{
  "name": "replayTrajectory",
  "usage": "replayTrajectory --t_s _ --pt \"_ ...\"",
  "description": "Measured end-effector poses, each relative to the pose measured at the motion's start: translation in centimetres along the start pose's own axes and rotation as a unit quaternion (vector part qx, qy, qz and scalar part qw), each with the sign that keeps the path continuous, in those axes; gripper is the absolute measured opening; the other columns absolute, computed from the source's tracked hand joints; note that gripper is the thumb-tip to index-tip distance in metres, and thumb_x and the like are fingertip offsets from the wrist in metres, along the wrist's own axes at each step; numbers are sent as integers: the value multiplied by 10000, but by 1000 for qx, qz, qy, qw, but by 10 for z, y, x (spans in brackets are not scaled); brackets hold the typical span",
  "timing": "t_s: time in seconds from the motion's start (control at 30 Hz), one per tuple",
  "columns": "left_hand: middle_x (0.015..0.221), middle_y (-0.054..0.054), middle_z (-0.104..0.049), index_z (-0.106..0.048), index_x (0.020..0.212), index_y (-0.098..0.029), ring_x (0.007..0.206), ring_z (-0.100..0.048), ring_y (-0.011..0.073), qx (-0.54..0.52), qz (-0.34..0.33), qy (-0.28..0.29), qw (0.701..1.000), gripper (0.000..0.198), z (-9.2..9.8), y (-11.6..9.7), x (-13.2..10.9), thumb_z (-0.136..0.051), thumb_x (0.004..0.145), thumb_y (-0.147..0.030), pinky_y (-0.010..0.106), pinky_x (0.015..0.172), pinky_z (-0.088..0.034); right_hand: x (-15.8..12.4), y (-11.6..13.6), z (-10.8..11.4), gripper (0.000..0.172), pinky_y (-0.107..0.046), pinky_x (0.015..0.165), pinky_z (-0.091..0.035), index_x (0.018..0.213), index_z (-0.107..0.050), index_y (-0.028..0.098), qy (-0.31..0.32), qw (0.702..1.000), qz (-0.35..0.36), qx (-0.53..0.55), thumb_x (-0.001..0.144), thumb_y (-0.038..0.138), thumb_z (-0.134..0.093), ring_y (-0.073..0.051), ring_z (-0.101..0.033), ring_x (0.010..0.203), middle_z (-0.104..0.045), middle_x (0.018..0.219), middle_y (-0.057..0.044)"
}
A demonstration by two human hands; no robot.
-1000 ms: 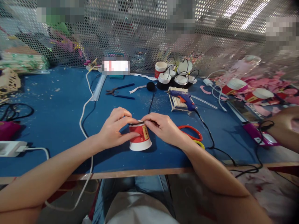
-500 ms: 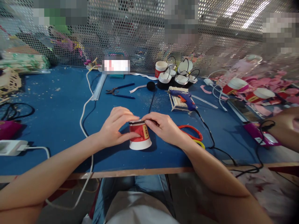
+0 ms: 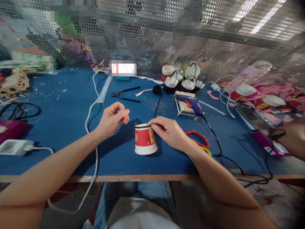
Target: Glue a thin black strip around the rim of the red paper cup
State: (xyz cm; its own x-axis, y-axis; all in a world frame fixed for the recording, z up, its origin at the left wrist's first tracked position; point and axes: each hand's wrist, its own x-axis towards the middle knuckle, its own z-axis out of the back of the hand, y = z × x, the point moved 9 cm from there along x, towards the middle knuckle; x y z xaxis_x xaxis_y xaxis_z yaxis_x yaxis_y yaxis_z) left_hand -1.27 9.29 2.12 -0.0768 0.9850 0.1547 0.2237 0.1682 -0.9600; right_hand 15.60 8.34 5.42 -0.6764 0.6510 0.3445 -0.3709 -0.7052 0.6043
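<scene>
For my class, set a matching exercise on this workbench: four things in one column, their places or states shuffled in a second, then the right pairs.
Column one
1. red-and-white cup
2. glue gun
3. pliers
4. left hand

Column two
A. lying with its handles spread apart
B. raised clear of the cup, to its left in the picture
C. standing wide end down, touched by the right hand
D. resting on a rack of pale sticks

Right pairs: 1-C, 2-D, 3-A, 4-B
</scene>
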Motion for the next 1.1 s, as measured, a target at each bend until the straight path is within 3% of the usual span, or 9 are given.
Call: replayTrajectory --t_s 0.13,0.3,0.57,0.73,1.1 --pt "469 -69 -514 -451 651 -174 484 -503 66 -71 27 10 997 234 -1 5 2 -674 719 -151 221 553 -390 0 1 0 186 -253 684 -492 936 -626 174 -3 1000 4 -2 893 157 -445 -129 -618 781 -677 898 -47" --pt "553 -19 -625 -510 717 -167 547 -582 93 -14 81 15 996 216 -2 15 1 -714 711 -236 220 560 -406 0 1 0 193 -262 698 -496 948 -628 188 -1 1000 4 -1 896 173 -443 -133 -622 792 -678 905 -43" --pt "511 -44 -538 -419 672 -179 534 -512 92 -81 40 19 996 169 -4 8 3 -559 746 -120 235 586 -379 0 1 0 186 -255 710 -494 945 -625 177 -2 1000 6 0 899 167 -445 -132 -621 806 -676 904 -48" --pt "510 -42 -486 -375 648 -182 513 -465 94 -122 49 31 991 169 -9 9 6 -489 739 -97 241 570 -354 0 2 0 190 -257 688 -496 941 -627 185 -3 1000 6 0 900 176 -441 -134 -621 786 -676 887 -46" --pt "592 -58 -526 -354 759 -207 614 -496 110 -52 31 86 994 132 -14 8 0 -442 839 -150 275 658 -352 0 0 1 186 -239 642 -478 943 -626 185 0 1000 0 -6 901 169 -445 -125 -609 744 -664 854 -41"
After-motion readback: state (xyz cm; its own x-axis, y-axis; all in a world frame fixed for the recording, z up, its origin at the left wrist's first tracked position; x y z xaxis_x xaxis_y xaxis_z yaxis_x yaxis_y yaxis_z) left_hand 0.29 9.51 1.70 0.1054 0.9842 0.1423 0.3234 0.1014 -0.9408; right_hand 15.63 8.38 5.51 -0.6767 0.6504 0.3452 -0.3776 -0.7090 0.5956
